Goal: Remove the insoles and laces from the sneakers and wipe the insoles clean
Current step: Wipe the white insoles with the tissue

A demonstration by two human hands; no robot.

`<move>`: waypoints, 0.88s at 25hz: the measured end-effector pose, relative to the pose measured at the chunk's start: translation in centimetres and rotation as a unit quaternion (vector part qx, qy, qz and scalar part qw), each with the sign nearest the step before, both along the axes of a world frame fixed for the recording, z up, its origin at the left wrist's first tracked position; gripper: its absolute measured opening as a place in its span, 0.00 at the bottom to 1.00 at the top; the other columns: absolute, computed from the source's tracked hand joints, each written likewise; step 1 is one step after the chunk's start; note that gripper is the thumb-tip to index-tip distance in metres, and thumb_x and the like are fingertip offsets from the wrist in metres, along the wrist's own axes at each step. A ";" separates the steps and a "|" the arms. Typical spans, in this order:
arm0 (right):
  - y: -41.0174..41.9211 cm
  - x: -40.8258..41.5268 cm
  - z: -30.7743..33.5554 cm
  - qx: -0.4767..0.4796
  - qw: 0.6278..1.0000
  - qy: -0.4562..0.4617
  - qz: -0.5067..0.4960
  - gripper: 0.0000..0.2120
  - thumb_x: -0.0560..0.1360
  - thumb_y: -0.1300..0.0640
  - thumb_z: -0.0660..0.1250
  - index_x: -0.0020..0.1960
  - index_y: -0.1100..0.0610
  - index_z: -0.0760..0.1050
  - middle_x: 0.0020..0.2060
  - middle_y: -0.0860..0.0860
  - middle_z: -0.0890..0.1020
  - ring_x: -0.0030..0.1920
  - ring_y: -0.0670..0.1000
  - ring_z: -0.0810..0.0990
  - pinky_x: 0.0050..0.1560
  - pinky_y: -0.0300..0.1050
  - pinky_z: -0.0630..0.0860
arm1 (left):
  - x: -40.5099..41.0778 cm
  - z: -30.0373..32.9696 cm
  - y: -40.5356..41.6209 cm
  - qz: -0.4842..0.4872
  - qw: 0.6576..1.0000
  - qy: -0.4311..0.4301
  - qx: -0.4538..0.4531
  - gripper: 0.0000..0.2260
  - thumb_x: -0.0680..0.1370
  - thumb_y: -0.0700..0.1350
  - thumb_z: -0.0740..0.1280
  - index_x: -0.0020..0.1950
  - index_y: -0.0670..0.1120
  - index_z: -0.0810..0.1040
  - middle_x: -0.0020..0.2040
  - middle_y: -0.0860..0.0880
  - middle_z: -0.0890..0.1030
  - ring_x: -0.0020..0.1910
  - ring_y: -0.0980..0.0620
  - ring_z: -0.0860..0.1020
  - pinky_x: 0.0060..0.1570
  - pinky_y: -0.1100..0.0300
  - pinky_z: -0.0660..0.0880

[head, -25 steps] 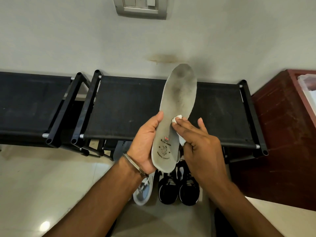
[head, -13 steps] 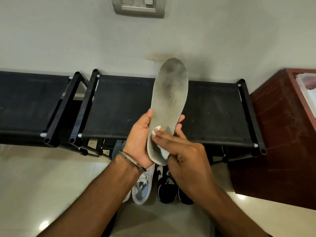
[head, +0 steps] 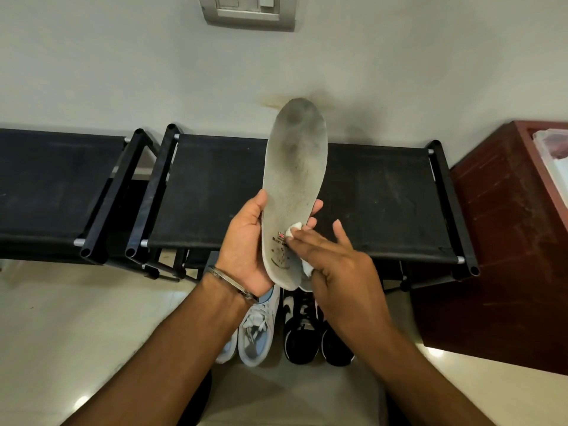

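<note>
A grey insole (head: 294, 167), darkened with dirt near its toe, stands upright in front of me. My left hand (head: 246, 244) grips its heel end, thumb on the left edge and fingers behind. My right hand (head: 335, 265) presses a small white wipe (head: 293, 233) against the printed logo area near the heel. On the floor below stand white-and-blue sneakers (head: 253, 330) with their laces in, and black-and-white sneakers (head: 302, 330) beside them, partly hidden by my arms.
Two black fabric-topped shoe racks (head: 381, 195) (head: 55, 182) stand against the white wall. A dark red cabinet (head: 504, 241) is at the right with a clear plastic container (head: 553, 161) on it. A switch plate (head: 249, 10) is on the wall above. The floor is pale tile.
My right hand with the wipe went down the insole toward the heel, then back up to the logo area. The insole has shifted slightly.
</note>
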State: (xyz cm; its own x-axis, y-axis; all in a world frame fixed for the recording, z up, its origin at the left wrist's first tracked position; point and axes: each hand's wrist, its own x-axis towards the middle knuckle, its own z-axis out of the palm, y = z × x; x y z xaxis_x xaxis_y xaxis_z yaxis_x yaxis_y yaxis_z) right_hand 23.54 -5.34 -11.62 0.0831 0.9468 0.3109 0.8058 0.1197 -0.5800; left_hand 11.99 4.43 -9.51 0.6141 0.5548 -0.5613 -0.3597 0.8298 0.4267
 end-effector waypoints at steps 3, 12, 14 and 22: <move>-0.8 -1.5 0.8 -0.002 0.996 0.079 0.038 0.20 0.73 0.73 0.67 0.62 0.58 0.80 0.61 0.52 0.81 0.66 0.45 0.76 0.73 0.51 0.65 | 0.1 0.2 0.1 -0.001 1.000 -0.001 -0.009 0.27 0.80 0.61 0.53 0.69 0.45 0.74 0.65 0.41 0.78 0.55 0.48 0.78 0.62 0.54 0.70; -1.3 -1.6 0.9 -0.002 0.992 0.095 0.079 0.25 0.69 0.76 0.68 0.62 0.58 0.80 0.62 0.50 0.80 0.66 0.43 0.76 0.74 0.53 0.64 | -0.1 0.2 0.3 -0.013 1.000 -0.017 -0.009 0.28 0.79 0.62 0.52 0.71 0.46 0.72 0.67 0.43 0.76 0.54 0.50 0.77 0.57 0.52 0.71; -1.0 -0.8 0.6 0.000 0.994 0.074 0.075 0.24 0.70 0.75 0.68 0.62 0.57 0.79 0.61 0.49 0.80 0.65 0.43 0.76 0.73 0.55 0.66 | -0.2 -0.1 0.3 -0.009 1.000 -0.023 -0.002 0.28 0.80 0.62 0.52 0.71 0.46 0.72 0.67 0.42 0.76 0.55 0.50 0.77 0.58 0.53 0.73; -1.0 -0.7 0.3 -0.011 0.994 0.088 0.060 0.25 0.70 0.76 0.69 0.62 0.57 0.80 0.61 0.50 0.81 0.65 0.42 0.76 0.73 0.55 0.65 | -0.2 -0.2 0.5 0.003 1.000 -0.030 -0.006 0.27 0.80 0.62 0.52 0.71 0.47 0.72 0.66 0.43 0.77 0.55 0.50 0.77 0.62 0.50 0.69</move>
State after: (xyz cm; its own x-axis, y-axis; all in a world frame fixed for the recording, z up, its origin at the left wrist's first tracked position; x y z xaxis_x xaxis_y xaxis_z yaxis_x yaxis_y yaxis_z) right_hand 22.87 -6.32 -11.27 0.0203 0.9593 0.2815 0.6720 0.1954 -0.7143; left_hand 11.80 4.94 -9.74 0.6436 0.5519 -0.5302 -0.3901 0.8326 0.3932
